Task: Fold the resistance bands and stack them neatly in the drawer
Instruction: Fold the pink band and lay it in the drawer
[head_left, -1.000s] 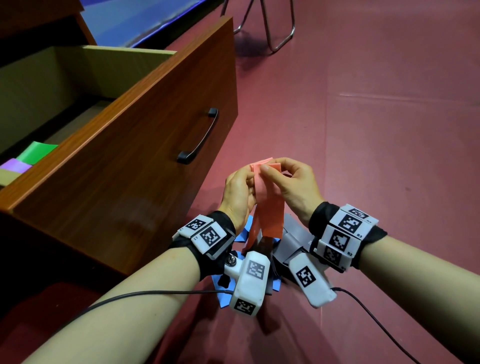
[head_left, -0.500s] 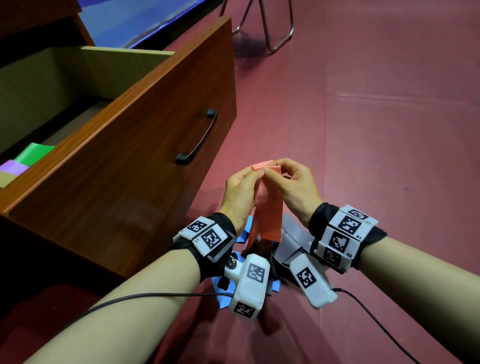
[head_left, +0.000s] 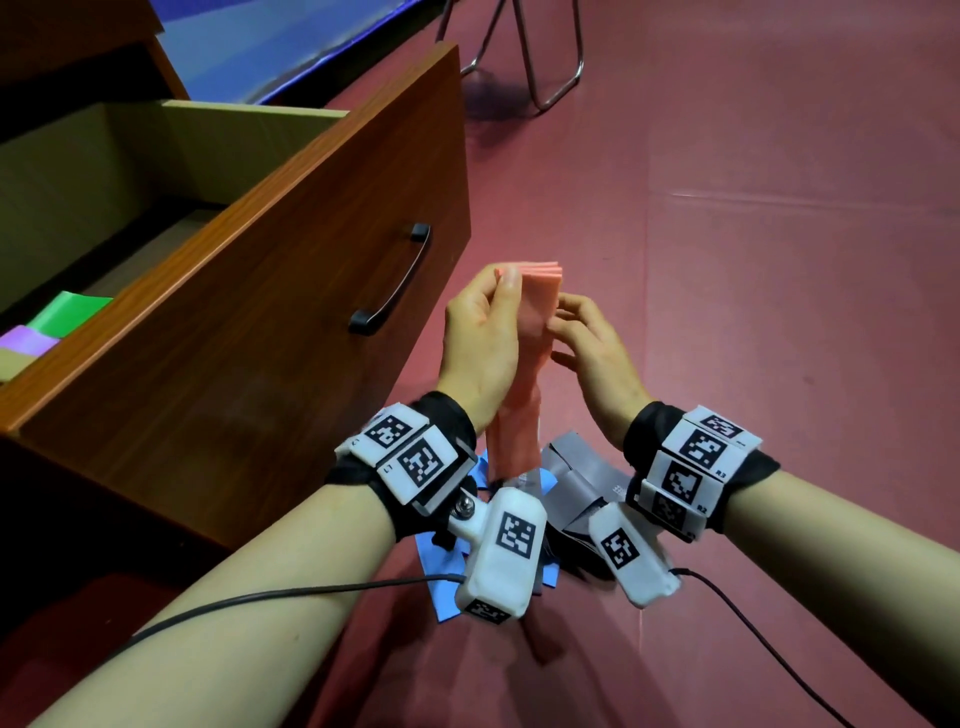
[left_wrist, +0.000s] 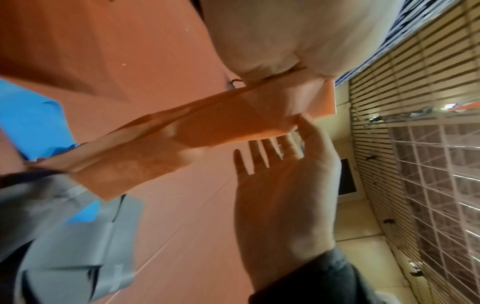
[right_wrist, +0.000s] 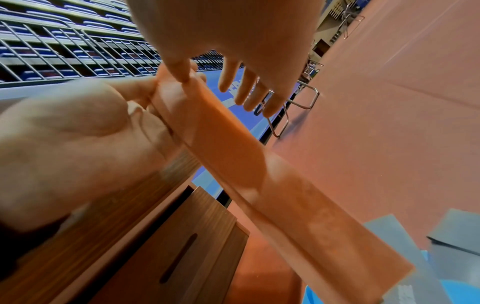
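Note:
A salmon-pink resistance band (head_left: 535, 312) hangs upright, folded in layers at its top. My left hand (head_left: 483, 332) pinches that folded top between thumb and fingers, just in front of the open wooden drawer (head_left: 260, 249). To the band's right is my right hand (head_left: 592, 348), with fingers straight and spread. In the left wrist view only the thumb tip of the right hand (left_wrist: 280, 195) touches the band (left_wrist: 207, 127). The band's lower end (right_wrist: 324, 236) trails down towards the floor. A green folded band (head_left: 67, 312) and a purple one (head_left: 28, 340) lie inside the drawer.
A blue band (head_left: 441, 566) and a grey band (head_left: 576, 478) lie crumpled on the red floor under my wrists. The drawer front carries a black handle (head_left: 389, 280). Metal chair legs (head_left: 540, 67) stand at the far top. Red floor stretches to the right.
Both hands pinched the band's top before. My right hand has now let go and opened, and my left hand has lifted the folded top higher.

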